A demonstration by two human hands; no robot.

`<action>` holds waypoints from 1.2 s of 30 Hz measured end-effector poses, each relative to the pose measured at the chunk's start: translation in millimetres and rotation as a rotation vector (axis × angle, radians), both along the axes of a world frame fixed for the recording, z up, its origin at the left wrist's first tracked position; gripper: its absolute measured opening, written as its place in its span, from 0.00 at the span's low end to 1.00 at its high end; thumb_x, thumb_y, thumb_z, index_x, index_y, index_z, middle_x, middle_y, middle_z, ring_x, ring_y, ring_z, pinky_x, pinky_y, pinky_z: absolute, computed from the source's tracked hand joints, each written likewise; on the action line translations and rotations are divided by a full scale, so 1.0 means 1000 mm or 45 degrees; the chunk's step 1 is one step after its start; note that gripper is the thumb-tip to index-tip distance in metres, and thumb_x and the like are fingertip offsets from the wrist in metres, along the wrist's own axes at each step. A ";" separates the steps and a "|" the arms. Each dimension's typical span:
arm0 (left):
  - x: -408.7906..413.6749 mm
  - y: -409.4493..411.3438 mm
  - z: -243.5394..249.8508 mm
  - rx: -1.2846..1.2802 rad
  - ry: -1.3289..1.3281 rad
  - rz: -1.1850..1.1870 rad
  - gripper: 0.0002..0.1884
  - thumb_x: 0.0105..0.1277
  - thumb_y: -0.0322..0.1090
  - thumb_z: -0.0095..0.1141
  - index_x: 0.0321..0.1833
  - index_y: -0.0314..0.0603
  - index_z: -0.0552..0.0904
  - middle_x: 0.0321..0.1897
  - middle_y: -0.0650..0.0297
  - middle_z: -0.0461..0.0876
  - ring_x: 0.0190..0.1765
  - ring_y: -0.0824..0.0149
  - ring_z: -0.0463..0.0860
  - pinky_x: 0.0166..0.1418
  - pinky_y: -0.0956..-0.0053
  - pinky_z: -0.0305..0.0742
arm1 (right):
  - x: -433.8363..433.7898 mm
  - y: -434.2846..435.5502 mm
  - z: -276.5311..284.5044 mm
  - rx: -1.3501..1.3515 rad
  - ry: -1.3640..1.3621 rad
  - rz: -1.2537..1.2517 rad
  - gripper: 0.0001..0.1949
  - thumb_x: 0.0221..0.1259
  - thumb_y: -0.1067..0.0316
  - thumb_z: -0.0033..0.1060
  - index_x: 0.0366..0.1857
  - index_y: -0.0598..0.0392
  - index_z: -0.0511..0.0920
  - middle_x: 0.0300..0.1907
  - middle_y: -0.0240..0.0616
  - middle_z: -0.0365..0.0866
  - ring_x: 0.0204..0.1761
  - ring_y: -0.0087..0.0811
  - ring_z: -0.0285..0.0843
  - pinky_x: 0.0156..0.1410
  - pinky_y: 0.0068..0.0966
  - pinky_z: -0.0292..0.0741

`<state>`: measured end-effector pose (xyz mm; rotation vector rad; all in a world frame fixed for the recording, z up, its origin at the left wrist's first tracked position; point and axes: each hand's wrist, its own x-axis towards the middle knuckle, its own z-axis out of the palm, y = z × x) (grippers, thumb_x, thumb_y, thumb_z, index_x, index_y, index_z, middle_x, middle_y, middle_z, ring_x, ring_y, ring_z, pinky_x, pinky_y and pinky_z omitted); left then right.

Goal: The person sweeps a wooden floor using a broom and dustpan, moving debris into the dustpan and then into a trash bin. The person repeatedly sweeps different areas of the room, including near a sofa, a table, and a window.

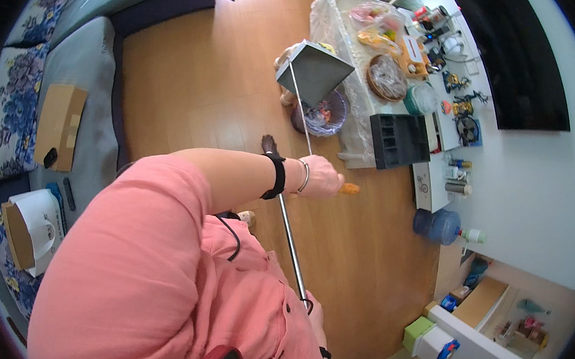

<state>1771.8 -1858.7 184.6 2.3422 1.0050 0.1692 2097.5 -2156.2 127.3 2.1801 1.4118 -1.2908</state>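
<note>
My left hand (321, 176) reaches across my body and grips the thin white handle (299, 101) of a grey dustpan (316, 72). The pan is tilted over a purple wastebasket (335, 119) that has litter inside, and it covers part of the rim. An orange piece (349, 188) sticks out past my left fingers; what it belongs to is unclear. Low near my hip, my right hand (313, 312) is closed around a shiny metal pole (292, 246). The pole runs behind my left wrist towards a dark bristled end (269, 144) at the floor.
A plastic-covered table (332, 19) holds bags, a wicker basket (386, 78) and a black tray (398, 140). A grey sofa (79, 64) with cardboard boxes lines the left side. A water bottle (437, 227) lies at the right wall. Beige objects (287, 97) stand partly hidden behind the dustpan.
</note>
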 end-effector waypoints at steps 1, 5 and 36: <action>0.013 -0.001 -0.004 -0.060 0.117 -0.095 0.13 0.62 0.39 0.51 0.39 0.33 0.77 0.30 0.50 0.84 0.39 0.51 0.84 0.42 0.59 0.79 | 0.001 -0.002 0.000 0.009 -0.019 -0.024 0.22 0.58 0.64 0.56 0.59 0.46 0.73 0.48 0.50 0.80 0.51 0.46 0.78 0.53 0.36 0.74; 0.046 -0.007 -0.021 -0.030 0.266 -0.276 0.09 0.59 0.34 0.53 0.37 0.35 0.80 0.35 0.52 0.85 0.42 0.54 0.84 0.43 0.63 0.79 | 0.001 -0.008 0.008 0.010 -0.070 -0.028 0.23 0.58 0.63 0.56 0.60 0.46 0.72 0.48 0.50 0.80 0.51 0.46 0.79 0.53 0.37 0.74; -0.178 0.050 0.025 0.434 -0.248 1.461 0.18 0.65 0.43 0.52 0.27 0.32 0.75 0.22 0.45 0.78 0.29 0.47 0.80 0.34 0.59 0.74 | 0.052 0.086 0.018 0.162 0.193 0.248 0.24 0.57 0.66 0.59 0.61 0.49 0.71 0.45 0.47 0.82 0.47 0.39 0.81 0.51 0.31 0.75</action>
